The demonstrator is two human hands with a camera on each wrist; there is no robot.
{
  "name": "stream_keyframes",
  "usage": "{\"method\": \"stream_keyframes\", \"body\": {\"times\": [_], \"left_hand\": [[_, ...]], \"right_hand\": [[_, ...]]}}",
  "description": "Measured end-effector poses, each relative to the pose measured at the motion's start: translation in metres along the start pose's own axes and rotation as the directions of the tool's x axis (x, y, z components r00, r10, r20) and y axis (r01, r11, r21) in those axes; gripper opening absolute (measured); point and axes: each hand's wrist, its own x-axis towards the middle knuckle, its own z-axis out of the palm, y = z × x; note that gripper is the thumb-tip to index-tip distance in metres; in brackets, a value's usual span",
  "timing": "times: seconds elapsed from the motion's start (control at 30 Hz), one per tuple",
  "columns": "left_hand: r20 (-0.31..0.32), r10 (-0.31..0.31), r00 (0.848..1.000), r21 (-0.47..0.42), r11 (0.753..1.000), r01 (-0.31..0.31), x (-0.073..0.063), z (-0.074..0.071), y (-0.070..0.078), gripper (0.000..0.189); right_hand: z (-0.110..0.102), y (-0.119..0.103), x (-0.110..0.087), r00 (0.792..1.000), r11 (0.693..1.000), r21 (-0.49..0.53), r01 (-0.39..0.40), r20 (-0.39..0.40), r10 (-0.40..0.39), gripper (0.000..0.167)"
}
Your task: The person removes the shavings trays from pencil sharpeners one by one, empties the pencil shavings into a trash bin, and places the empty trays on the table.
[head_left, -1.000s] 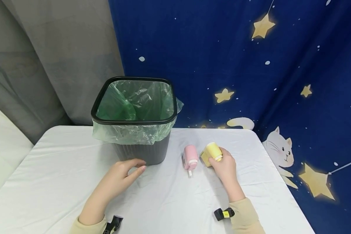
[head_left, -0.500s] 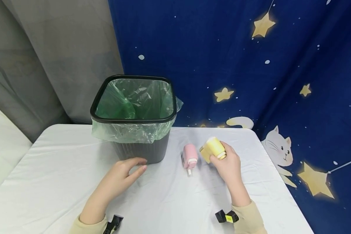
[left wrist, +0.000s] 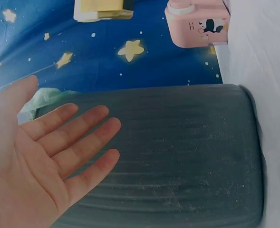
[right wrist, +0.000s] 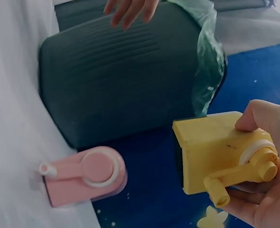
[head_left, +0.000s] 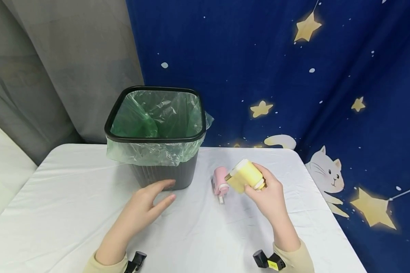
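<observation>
a white cloth covers the tabletop (head_left: pixel 205 235). nearest, the left hand (head_left: pixel 147 203) is relaxed with fingers spread, grasping nothing, before the bin; whether it touches cannot be told. the right hand (head_left: pixel 270 194) grips the yellow sharpener (head_left: pixel 247 175) between thumb and fingers, tilted and seemingly off the cloth. the step in hand looks like holding it up; the next move would call for a steady grip, the crank (right wrist: pixel 235 175) free and the pink sharpener (head_left: pixel 221 176) unbumped. the yellow one lies in the right hand, well apart from the left; the pink stands between the hands, slightly farther off. beyond the left hand sits the bin (head_left: pixel 186 172) with its green liner (head_left: pixel 150 153), then a starry blue curtain (head_left: pixel 225 57).
</observation>
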Motion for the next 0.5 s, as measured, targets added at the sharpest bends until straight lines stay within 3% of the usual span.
{"method": "stream_keyframes", "body": {"times": [0.27,0.5], "left_hand": [[0.014,0.008,1.0,-0.013,1.0,-0.008,-0.003,0.0,0.012,0.046],[0.029,0.053,0.998,-0.03,0.998,-0.052,-0.003,0.006,0.02,0.055]], "right_hand": [[-0.009,-0.017,-0.011,0.994,0.995,0.066,0.074,0.074,-0.079,0.062],[-0.013,-0.023,-0.018,0.972,0.977,0.131,0.169,0.143,-0.188,0.064]]}}
